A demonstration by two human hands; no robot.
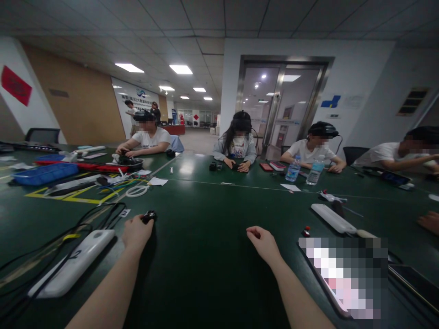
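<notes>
My left hand [136,232] rests on the dark green table [206,256], fingers closed round a small black object [150,216] that sticks out past the knuckles. My right hand [262,241] lies further right on the table with its fingers curled into a pinch; whatever is in it is too small to make out. A white power bank [73,268] marked "2" lies just left of my left forearm, with black cables [85,219] running from it.
A pixelated phone [343,274] lies right of my right arm, with a white power strip [332,218] and a small red piece [306,230] beyond. Blue trays [44,173], cables and tools crowd the far left. Several headset-wearing people sit opposite, behind two water bottles [293,169].
</notes>
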